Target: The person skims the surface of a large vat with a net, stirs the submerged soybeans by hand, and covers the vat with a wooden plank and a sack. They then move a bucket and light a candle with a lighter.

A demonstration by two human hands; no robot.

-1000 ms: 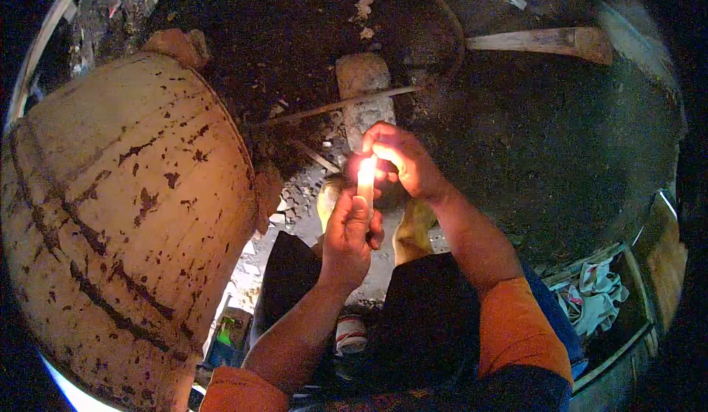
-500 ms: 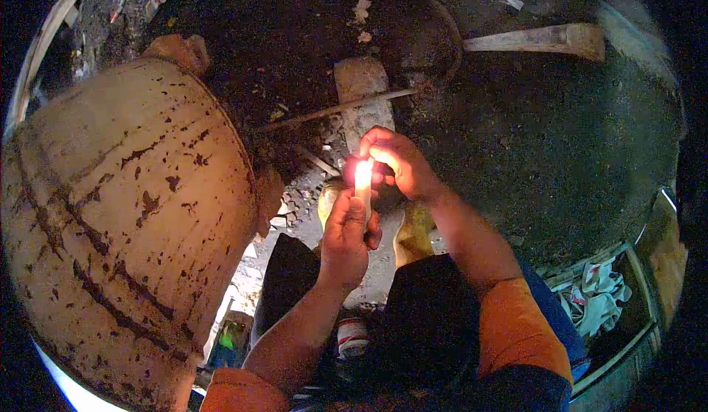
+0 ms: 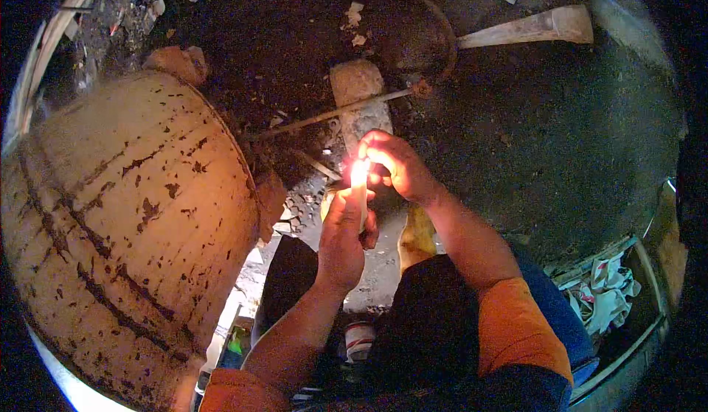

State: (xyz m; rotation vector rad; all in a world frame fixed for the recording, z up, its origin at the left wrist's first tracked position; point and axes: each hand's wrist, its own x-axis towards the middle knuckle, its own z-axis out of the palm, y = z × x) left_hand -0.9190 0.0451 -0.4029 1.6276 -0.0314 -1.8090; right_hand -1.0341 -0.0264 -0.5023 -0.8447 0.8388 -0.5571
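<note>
A lit white candle [image 3: 360, 202] stands roughly upright in my left hand [image 3: 343, 242], its fingers wrapped round the lower part. The flame glows brightly at the top. My right hand [image 3: 397, 163] is just beside the flame, thumb and fingertips pinched together at its upper right. Glare hides whatever may be between those fingertips. Both hands are above the ground between my knees, in front of a long stone block [image 3: 358, 80].
A large rusty, peeling barrel [image 3: 140, 213] fills the left side. A thin rod [image 3: 335, 112] crosses the block. At the back right lies a pale wooden piece [image 3: 531, 30]. A bin [image 3: 655, 294] with crumpled wrappers [image 3: 606, 294] is at right; a striped can [image 3: 359, 340] sits below my hands.
The view has shifted slightly. My left hand and the candle are a little further left, and my right fingertips are still beside the flame.
</note>
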